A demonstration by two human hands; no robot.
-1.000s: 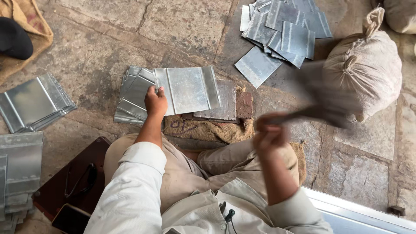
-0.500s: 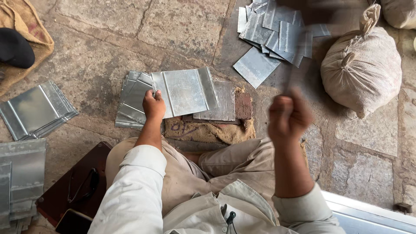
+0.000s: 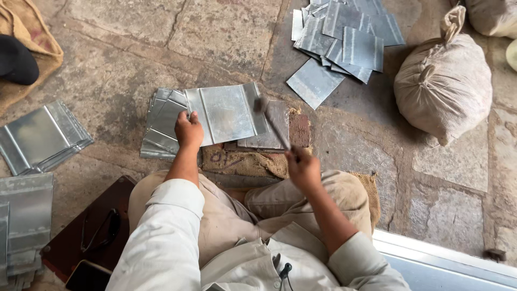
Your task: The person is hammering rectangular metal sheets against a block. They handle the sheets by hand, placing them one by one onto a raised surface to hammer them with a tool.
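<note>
My left hand (image 3: 188, 131) presses on the near left edge of a shiny folded metal sheet (image 3: 226, 112) that lies on a stack of similar sheets (image 3: 161, 121). My right hand (image 3: 302, 168) grips the handle of a hammer (image 3: 267, 116), whose head rests on the sheet's right fold. The sheet sits over a dark block (image 3: 299, 129) and a piece of burlap (image 3: 242, 161) in front of my knees.
A heap of loose metal sheets (image 3: 344, 37) lies at the far right, beside a tied cloth sack (image 3: 444, 89). More folded sheets (image 3: 37, 137) are stacked at the left. A dark board (image 3: 70, 237) with eyeglasses (image 3: 99, 229) lies by my left leg on the stone floor.
My right hand was raised with the hammer blurred in the air; it has swung down and the hammer head now meets the sheet's right fold. The left hand stays put.
</note>
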